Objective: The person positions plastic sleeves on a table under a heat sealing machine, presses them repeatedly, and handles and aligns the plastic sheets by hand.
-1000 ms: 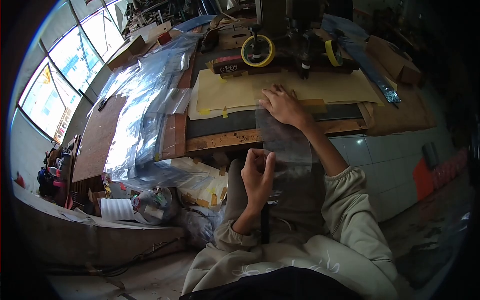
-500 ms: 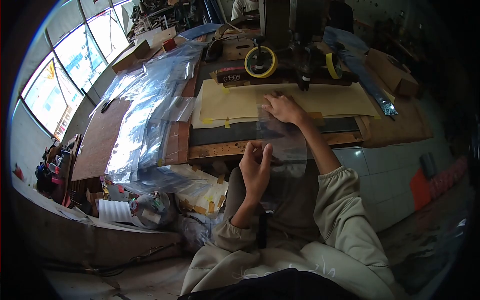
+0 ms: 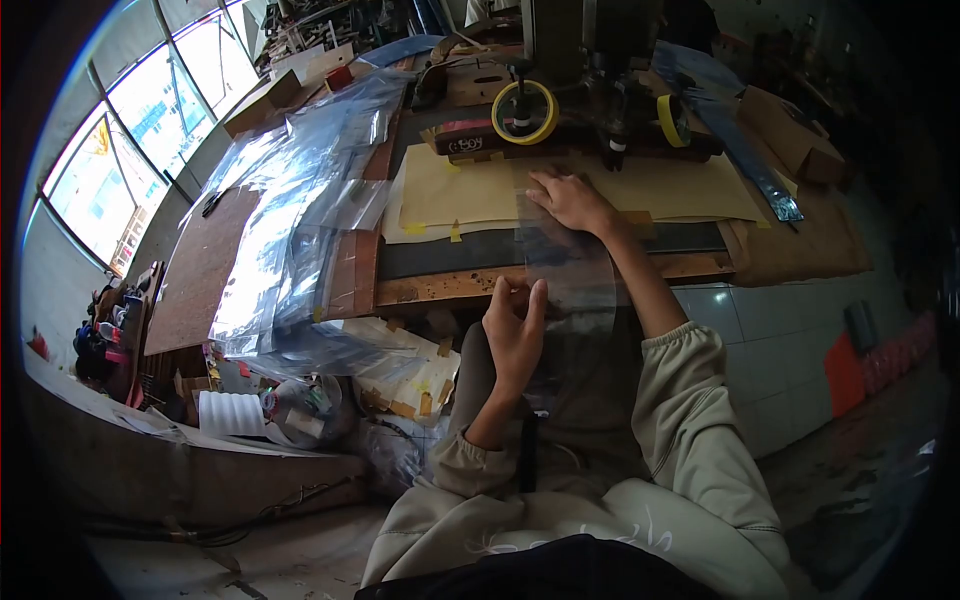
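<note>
A clear plastic sheet (image 3: 572, 270) hangs from the bench's front edge, its far end lying over the yellow cardstock (image 3: 690, 195). My left hand (image 3: 513, 335) is closed at the sheet's left edge, thumb and fingers pinched on it in front of the bench. On the far end of the sheet lies my right hand (image 3: 572, 202), palm down with fingers stretched forward over the cardstock. Bits of yellow tape (image 3: 456, 231) stick to the cardstock's front edge. Just behind it stands a press-like machine (image 3: 590, 140) with a dark horizontal bar.
Stacked clear plastic sheets (image 3: 290, 220) cover the bench's left side. A yellow tape roll (image 3: 525, 112) hangs on the machine, with another tape roll (image 3: 673, 121) to its right. Cardboard boxes (image 3: 790, 140) stand at right. A waste bag (image 3: 305, 410) sits low at left.
The near end of the plastic sheet has risen slightly toward the bench. Both hands keep nearly the same place and pose, and the camera view has shifted a little.
</note>
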Demonstrator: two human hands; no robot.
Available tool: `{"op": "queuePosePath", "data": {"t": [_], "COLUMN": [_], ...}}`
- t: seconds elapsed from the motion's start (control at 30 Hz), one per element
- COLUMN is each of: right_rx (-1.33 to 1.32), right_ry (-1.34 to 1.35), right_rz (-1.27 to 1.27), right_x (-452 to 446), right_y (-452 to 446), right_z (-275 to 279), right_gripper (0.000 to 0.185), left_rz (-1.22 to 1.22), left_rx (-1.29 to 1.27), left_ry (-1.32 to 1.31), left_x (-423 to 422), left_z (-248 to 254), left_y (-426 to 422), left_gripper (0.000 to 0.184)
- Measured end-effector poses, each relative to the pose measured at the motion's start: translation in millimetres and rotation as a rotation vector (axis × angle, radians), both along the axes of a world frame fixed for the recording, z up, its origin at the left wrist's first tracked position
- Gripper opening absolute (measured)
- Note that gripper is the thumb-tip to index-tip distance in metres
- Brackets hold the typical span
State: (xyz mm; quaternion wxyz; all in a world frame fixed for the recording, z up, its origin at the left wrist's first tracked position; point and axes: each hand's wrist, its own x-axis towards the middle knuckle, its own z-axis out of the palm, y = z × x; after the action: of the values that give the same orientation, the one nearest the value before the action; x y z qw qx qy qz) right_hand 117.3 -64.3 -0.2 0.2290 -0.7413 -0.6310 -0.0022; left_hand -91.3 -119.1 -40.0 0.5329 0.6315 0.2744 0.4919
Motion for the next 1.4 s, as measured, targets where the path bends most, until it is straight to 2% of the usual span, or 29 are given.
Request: {"op": "queuePosePath", "data": {"t": [0.13,0.23,0.4,0.53,0.63,0.83,0.93,1.03,1.13,1.4], "right_rx": [-0.004,-0.182,-0.063,-0.056,0.001,-0.178,-0.072,-0.097,-0.251,-0.2], "right_ry": [-0.133,0.008,-0.149,-0.221,-0.153,-0.079,-0.182,-0.185,-0.141,-0.098], "right_rz": [-0.128,-0.098,-0.156,-0.226,-0.178,-0.192,-0.229,-0.207,-0.205,-0.193], "right_x": [-11.3,-20.7,-22.6,-37.5,-29.3,-30.5,-34.9,-32.9,-32.3,-24.9], "right_y": [-6.1,-12.6,-10.4,-19.9,-13.2,-12.6,-13.1,-5.4,-2.4,2.9], "right_z": [6.5,19.8,-3.5,9.4,4.5,6.0,4.4,3.8,8.5,2.9], "right_gripper": [0.053,0.056,0.056,0.056,0.057,0.059,0.06,0.059,0.06,0.059], "left_rz": [0.034,0.032,0.028,0.033,0.031,0.003,0.026,0.033,0.033,0.034], "left_rx": [0.042,0.031,0.007,0.012,0.025,-0.001,0.033,0.017,0.021,-0.002], "left_ry": [0.054,0.075,0.078,0.096,0.102,0.058,0.088,0.054,0.058,0.084], "left_x": [-4.2,-7.0,-6.3,-7.0,-9.1,-7.1,-8.0,-5.9,-5.9,-2.6], "left_z": [5.1,5.1,1.0,-7.9,-1.9,-6.6,-3.8,-6.1,-9.0,-5.7], "left_y": [-5.7,-5.3,-4.9,-2.2,-4.5,-4.0,-4.9,-4.2,-2.1,1.0], "left_gripper": [0.021,0.02,0.02,0.02,0.019,0.019,0.019,0.02,0.02,0.02]}}
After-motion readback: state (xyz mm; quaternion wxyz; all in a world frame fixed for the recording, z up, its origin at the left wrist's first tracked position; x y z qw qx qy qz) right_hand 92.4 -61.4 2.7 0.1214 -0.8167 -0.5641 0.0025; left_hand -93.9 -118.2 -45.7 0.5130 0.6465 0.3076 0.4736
